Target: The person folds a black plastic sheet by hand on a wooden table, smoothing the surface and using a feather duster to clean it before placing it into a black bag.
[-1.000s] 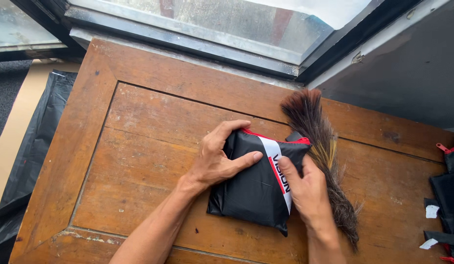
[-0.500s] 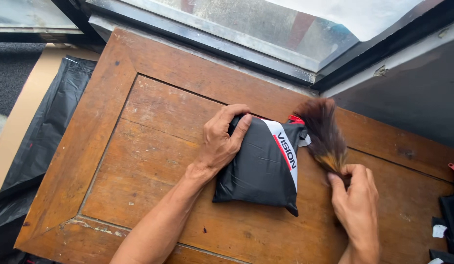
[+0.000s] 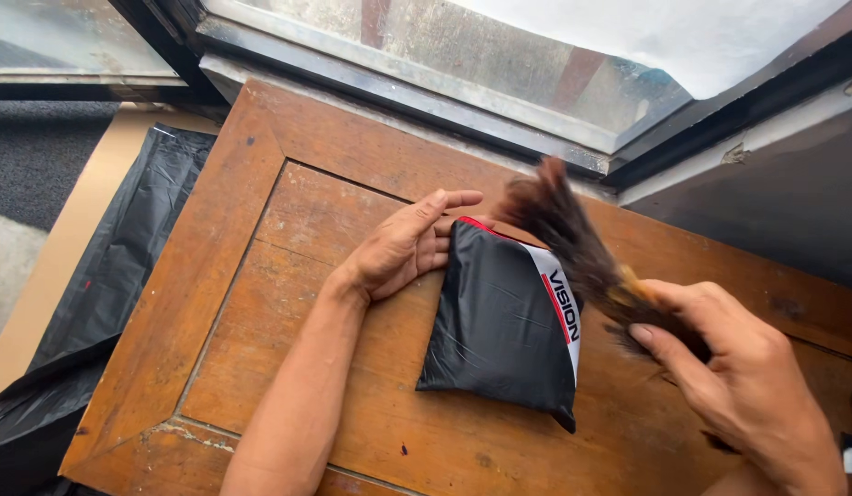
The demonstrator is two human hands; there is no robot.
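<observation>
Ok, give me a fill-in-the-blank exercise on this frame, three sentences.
1. The left hand rests on the top left edge of the black ____.
2. The right hand grips a dark, bristly ____ by its handle end.
3. The packet lies on a ____ table below a window.

Missing words: packet; brush; wooden

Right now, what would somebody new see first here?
Probably the dark brush, blurred, held up in the right hand over the right edge of a black packet. The packet lies in the middle of a worn wooden table, with the left hand pressing its top left corner. A black plastic sheet lies left of the table.
</observation>
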